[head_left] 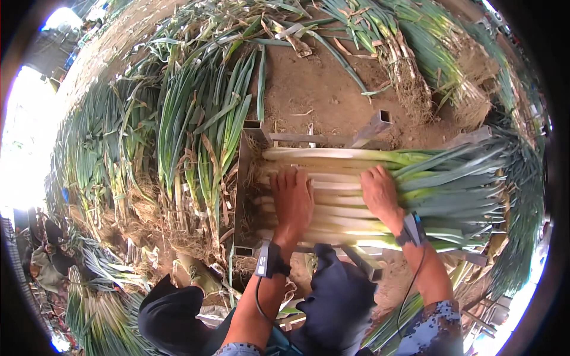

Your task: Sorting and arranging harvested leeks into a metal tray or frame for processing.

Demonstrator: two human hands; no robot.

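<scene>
A bundle of long green onions [338, 216] lies side by side across a metal frame [240, 196], white stalks to the left, green leaves to the right. Their roots sit against the frame's left side plate. My left hand [292, 199] rests on the white stalks near the root end, its fingers bent down over them. Further right, my right hand [381, 194] curls its fingers onto the stalks where white turns to green. The fingertips of both hands are partly hidden among the stalks. Each wrist wears a dark strap with a small device and a cable.
Piles of green onions [196, 113] with leaves and dry roots stand left of the frame. More bunches [409, 65] lie on the bare soil [303, 83] at the far side. Upright metal tube ends [374, 127] stick up at the frame's far edge. My knees are close below it.
</scene>
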